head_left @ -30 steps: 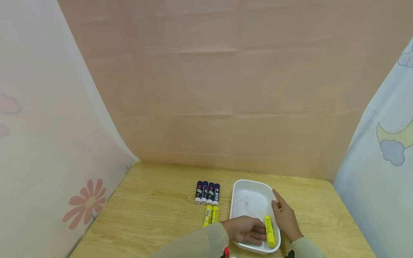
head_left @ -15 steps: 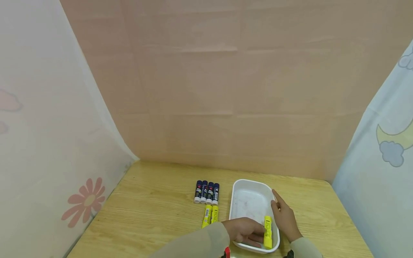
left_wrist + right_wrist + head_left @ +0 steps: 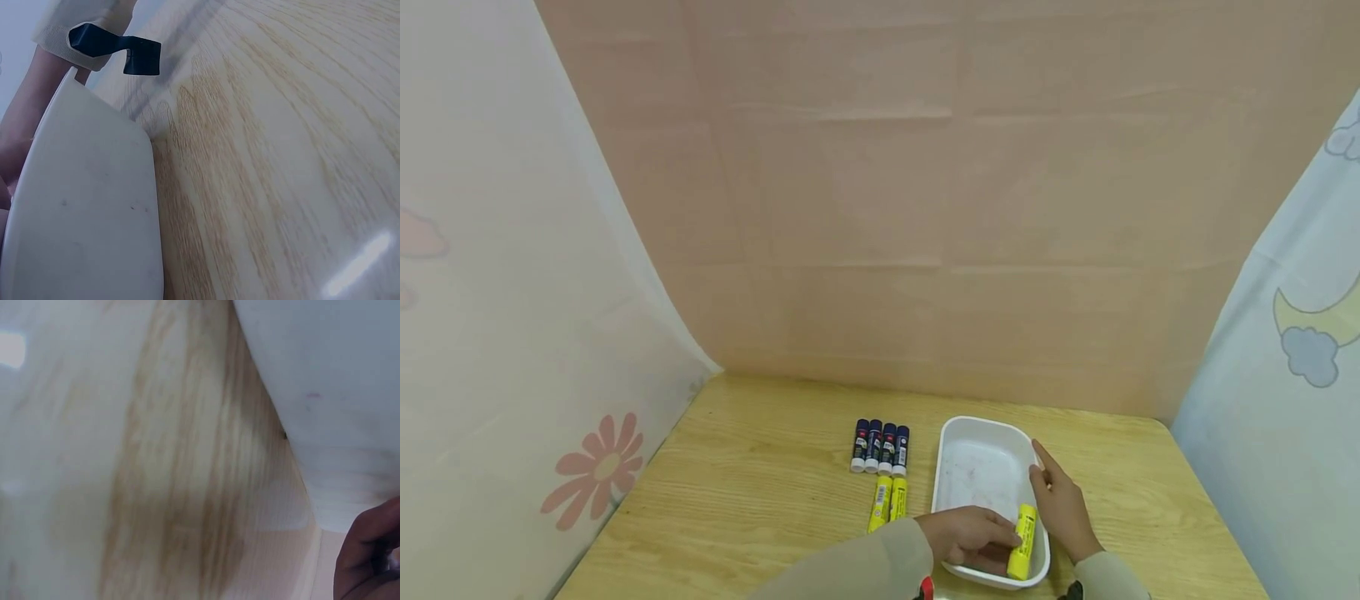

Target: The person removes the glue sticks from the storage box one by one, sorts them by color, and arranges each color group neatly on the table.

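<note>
In the head view my left hand (image 3: 970, 533) reaches over the near-left side of a white plastic tray (image 3: 947, 479). Its fingers hold a yellow glue stick (image 3: 1023, 542), tilted, by the tray's right wall. My right hand (image 3: 1063, 510) grips the right rim, index finger stretched along it and thumb toward the inside. The tray's pale outer wall (image 3: 94, 194) fills the left of the left wrist view. Curled fingers of the right hand (image 3: 369, 553) show below the tray wall (image 3: 337, 394) in the right wrist view.
Left of the tray, several dark blue glue sticks with white ends (image 3: 880, 447) lie in a row. Two yellow glue sticks (image 3: 889, 502) lie below them, partly behind my left sleeve (image 3: 865, 562). The wooden table (image 3: 737, 483) meets a tan backdrop (image 3: 850, 317) and printed side curtains.
The left fingers have closed round the yellow glue stick, and its top has swung from leaning left to leaning right. My right hand stays on the tray rim.
</note>
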Available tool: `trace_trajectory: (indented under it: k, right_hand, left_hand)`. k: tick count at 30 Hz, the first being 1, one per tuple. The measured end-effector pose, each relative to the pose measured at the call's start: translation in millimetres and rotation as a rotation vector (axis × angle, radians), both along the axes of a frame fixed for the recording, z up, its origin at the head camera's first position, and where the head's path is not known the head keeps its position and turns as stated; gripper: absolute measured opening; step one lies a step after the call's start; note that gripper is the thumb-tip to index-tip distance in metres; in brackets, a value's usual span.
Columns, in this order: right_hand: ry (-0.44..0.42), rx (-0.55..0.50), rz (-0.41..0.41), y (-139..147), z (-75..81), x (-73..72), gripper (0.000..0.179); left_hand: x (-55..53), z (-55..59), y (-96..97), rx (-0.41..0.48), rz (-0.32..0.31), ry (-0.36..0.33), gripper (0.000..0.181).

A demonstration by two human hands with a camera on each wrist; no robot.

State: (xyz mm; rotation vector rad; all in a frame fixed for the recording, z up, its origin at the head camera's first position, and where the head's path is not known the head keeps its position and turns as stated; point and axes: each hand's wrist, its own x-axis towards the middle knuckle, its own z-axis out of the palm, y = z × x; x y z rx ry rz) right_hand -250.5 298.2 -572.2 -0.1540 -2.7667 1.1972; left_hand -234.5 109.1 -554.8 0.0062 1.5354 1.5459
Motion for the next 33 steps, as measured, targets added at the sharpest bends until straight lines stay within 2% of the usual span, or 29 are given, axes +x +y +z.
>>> trace_trajectory:
  k: [6, 15, 21, 30, 33]
  right_hand:
    - [-0.024, -0.004, -0.002, -0.3, 1.1, 0.4, 0.053]
    - [-0.021, -0.027, -0.018, -1.3, -1.3, -0.2, 0.053]
    - [-0.029, -0.017, -0.021, -2.1, -1.1, -1.8, 0.053]
    - [-0.030, -0.022, -0.029, -2.5, -1.9, -2.4, 0.052]
    - [-0.042, -0.022, -0.029, -3.3, -1.9, -1.8, 0.052]
  left_hand:
    - [-1.8, 1.1, -2.0, 0.033, -0.007, -0.010, 0.017]
    - [-2.6, -2.0, -1.1, 0.025, 0.010, 0.055, 0.022]
    - [-3.9, -1.8, -1.4, 0.049, 0.016, 0.040, 0.021]
    - [-8.1, -1.7, -5.5, 0.162, -0.007, -0.006, 0.023]
    - [-8.3, -2.1, -8.5, 0.241, -0.026, -0.003, 0.026]
